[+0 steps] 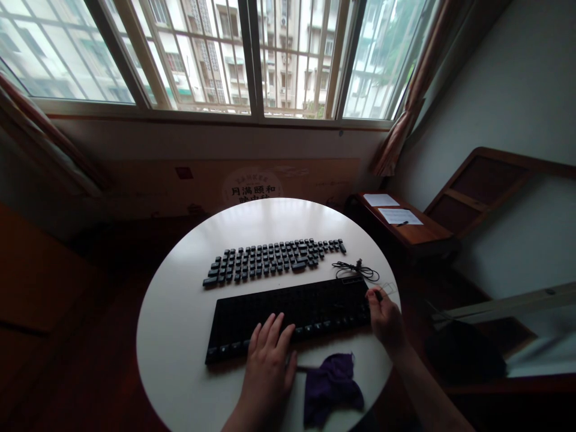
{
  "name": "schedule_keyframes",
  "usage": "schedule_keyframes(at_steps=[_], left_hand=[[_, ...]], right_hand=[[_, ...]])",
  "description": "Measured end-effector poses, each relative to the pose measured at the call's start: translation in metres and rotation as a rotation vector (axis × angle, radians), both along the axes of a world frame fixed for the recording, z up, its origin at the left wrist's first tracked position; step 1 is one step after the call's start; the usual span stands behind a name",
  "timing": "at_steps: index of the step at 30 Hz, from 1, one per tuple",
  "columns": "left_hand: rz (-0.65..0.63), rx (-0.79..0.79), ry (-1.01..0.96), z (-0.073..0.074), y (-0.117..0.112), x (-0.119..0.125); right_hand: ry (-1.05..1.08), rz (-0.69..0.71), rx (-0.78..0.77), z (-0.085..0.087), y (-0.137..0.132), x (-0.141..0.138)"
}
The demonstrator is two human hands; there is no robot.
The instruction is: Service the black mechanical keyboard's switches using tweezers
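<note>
A black keyboard (pixel 310 306) lies at a slight angle on the round white table (pixel 175 324). A line of keycaps shows along its near edge; most of its remaining surface is dark. My left hand (pixel 270 354) rests with fingers spread on the keyboard's near edge. My right hand (pixel 384 315) is closed at the keyboard's right end, around a wire keycap puller (pixel 387 289) whose thin wire loops stick out. Beyond the keyboard, loose black keycaps (pixel 270 261) stand in rows. A thin rod, its kind unclear, shows between my left thumb and a purple cloth (pixel 333 387).
A coiled black cable (pixel 355 269) lies behind the keyboard's right end. To the right, a low wooden table (pixel 427 231) bears papers (pixel 400 216) and a pen (pixel 402 224). A long printed cardboard box (pixel 202 180) stands under the barred window (pixel 256 60).
</note>
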State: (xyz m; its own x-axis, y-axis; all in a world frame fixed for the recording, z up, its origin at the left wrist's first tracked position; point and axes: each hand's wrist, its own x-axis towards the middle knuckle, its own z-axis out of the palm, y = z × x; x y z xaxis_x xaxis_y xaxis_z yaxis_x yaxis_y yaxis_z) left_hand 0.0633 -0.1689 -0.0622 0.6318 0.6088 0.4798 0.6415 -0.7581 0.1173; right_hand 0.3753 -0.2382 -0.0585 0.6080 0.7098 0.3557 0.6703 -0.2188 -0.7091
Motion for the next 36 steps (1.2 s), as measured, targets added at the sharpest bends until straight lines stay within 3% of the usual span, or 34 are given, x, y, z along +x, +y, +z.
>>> schedule_keyframes(at_steps=[9,28,36], left_hand=[[-0.011,-0.020,-0.006,-0.0007,0.0005,-0.0014],[-0.006,-0.042,-0.041,-0.0059,-0.0011,-0.0017],[-0.004,-0.041,-0.036,-0.0053,-0.0016,-0.0019]], right_hand=[[-0.084,0.000,-0.055,0.0040,0.0017,-0.0047],[-0.147,0.169,-0.046,-0.0007,-0.0053,-0.0027],[-0.035,0.094,0.026,-0.0015,-0.0055,-0.0027]])
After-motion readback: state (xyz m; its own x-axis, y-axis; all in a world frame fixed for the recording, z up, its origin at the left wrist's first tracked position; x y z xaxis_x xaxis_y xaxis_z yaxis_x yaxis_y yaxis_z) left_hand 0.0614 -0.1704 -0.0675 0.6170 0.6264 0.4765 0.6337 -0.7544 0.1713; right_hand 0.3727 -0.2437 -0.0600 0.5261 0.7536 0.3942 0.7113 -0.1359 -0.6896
